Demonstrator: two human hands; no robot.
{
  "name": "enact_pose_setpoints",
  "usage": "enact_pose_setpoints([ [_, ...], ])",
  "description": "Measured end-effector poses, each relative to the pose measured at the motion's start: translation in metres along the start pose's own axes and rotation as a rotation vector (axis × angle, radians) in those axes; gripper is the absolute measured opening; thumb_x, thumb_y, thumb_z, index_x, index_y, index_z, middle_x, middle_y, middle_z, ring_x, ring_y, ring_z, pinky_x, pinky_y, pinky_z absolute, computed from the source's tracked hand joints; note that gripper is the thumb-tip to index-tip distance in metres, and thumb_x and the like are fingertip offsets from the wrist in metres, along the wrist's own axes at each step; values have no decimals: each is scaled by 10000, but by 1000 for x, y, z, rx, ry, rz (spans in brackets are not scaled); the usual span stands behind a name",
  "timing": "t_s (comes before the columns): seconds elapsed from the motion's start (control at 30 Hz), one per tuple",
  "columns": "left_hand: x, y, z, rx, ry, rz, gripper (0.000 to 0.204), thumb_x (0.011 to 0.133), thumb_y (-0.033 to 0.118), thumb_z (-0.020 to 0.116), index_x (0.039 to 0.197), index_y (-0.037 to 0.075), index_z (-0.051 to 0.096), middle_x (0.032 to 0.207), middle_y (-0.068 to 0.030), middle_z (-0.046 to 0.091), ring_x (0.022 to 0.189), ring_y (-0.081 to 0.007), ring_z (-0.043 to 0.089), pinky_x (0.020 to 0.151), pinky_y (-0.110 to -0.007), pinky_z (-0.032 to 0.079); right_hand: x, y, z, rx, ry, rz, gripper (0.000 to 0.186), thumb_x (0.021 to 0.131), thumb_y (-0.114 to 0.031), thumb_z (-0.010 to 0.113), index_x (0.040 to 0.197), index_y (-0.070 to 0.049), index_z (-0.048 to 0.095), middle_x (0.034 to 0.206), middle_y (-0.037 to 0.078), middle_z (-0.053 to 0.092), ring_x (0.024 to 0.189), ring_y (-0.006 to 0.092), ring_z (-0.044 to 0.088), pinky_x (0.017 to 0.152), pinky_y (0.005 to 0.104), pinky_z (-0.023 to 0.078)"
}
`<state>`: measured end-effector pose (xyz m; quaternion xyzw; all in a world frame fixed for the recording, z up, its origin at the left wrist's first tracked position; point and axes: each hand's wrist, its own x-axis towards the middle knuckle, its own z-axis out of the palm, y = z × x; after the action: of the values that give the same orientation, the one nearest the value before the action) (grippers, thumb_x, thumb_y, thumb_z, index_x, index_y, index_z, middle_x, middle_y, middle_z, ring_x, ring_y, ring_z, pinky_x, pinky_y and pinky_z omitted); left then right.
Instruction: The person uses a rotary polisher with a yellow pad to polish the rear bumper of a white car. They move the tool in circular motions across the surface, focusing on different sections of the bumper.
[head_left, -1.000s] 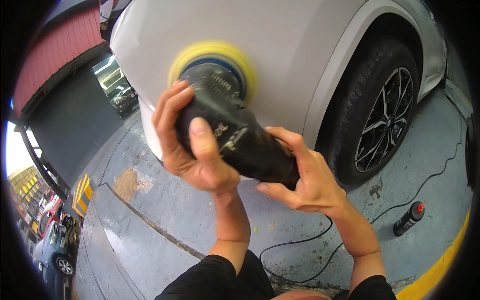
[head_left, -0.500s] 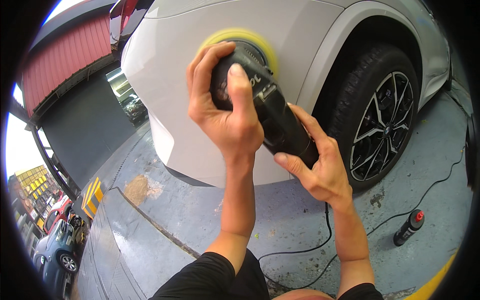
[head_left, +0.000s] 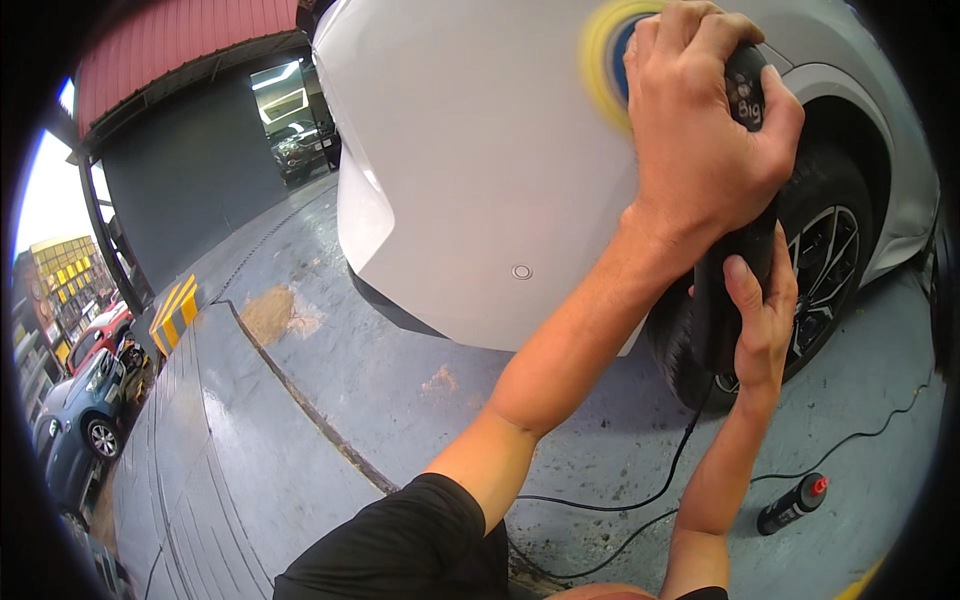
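My left hand [head_left: 712, 130] wraps over the head of a black polisher [head_left: 714, 318], its fingers curled at the top. The polisher's yellow pad [head_left: 602, 70], with a blue backing, lies against the upper right of a white car's corner panel [head_left: 470, 170] and looks blurred. Below, my right hand [head_left: 762, 320] grips the handle, thumb along its side. A power cord runs from the handle down to the floor. Part of the pad and tool head is hidden behind my left hand.
Right are a wheel [head_left: 828, 275] and a black bottle [head_left: 788, 508] with a red cap on the grey floor [head_left: 360, 400], among loose cords. Left are a striped yellow-black block [head_left: 176, 315], parked cars [head_left: 82, 420], a dark wall [head_left: 190, 150] and a red awning [head_left: 180, 45].
Both hands have carried the polisher upward and to the right across the white panel, turning it more upright. The view has shifted, showing more of the panel left of the pad.
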<state>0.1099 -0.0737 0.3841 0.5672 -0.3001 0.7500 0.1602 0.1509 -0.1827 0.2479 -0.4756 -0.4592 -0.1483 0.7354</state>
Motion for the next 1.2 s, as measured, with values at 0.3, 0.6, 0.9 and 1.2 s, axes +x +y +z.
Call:
enact_pose_setpoints([
  [0.3, -11, -14, -42, -6, 26, 80, 267, 867, 66, 659, 1108, -41, 706, 1105, -189, 687, 1065, -337, 639, 992, -416, 482, -14, -5, 32, 76, -78, 28, 747, 903, -176, 780, 1552, 15, 463, 1294, 128, 659, 1169, 186, 620, 1047, 306, 472],
  [0.6, -26, -5, -108, -13, 59, -243, 272, 916, 99, 625, 1138, -21, 725, 1175, -145, 695, 1066, -234, 660, 987, -351, 507, -21, 8, 73, 17, -194, -86, 792, 852, -256, 848, 1534, -53, 501, 1272, 215, 720, 1146, 289, 739, 986, 367, 559],
  [0.9, -33, -7, -134, 5, 164, -289, 361, 924, 136, 571, 1193, -61, 708, 1230, -170, 699, 1119, -245, 659, 1030, -361, 501, -22, 2, 88, -125, -288, -51, 842, 835, -321, 848, 1551, -74, 479, 1297, 208, 712, 1174, 359, 719, 986, 410, 564],
  [1.2, -4, -6, -77, -52, -149, -133, 365, 765, 131, 695, 1106, -1, 711, 1162, -160, 653, 1123, -342, 618, 1057, -472, 452, -30, -6, 69, 113, -39, 128, 974, 834, -368, 862, 1569, 61, 389, 1338, 175, 674, 1214, 228, 655, 1060, 354, 500],
])
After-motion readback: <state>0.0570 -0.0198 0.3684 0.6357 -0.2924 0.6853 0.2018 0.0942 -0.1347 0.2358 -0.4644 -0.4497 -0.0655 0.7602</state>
